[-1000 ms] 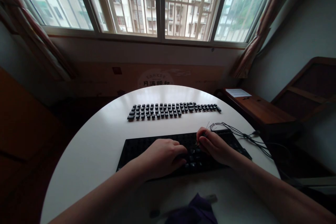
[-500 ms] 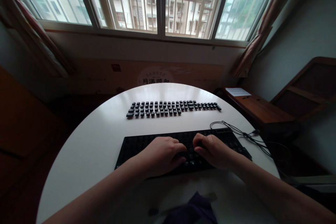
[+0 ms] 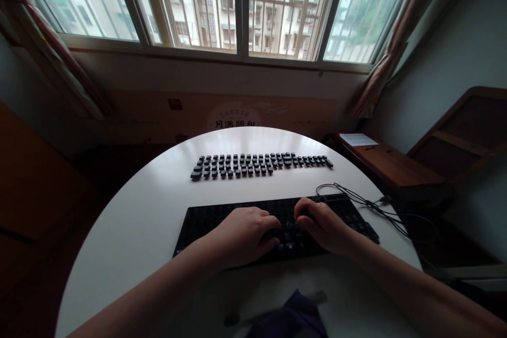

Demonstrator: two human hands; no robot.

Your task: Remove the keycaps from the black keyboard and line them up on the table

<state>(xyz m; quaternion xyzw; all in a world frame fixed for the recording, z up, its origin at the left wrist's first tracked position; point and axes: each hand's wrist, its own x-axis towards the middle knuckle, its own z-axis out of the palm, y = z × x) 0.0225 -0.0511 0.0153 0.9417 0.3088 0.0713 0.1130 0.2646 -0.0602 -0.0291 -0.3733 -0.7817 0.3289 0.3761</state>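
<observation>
A black keyboard [image 3: 214, 216] lies on the white round table, with many of its keys in shadow. My left hand [image 3: 247, 232] rests over its middle, fingers curled and thumb drawn in; whatever lies between the fingertips is hidden in the dark. To the right, my right hand [image 3: 322, 224] is over the keyboard with thumb and forefinger bent together, and I cannot make out what they hold. Beyond the keyboard, loose black keycaps [image 3: 237, 165] stand in several rows, apart from both hands.
A black cable [image 3: 368, 203] loops from the keyboard's back right over the edge of the table [image 3: 119, 253]. Purple cloth [image 3: 299, 317] lies at the near edge beside a small dark object [image 3: 232, 320]. At right, a wooden side table [image 3: 396, 169] bears paper [image 3: 358, 139].
My right hand has shifted slightly up and to the right over the keyboard. The left hand stays nearly in place, and the keycap rows look the same.
</observation>
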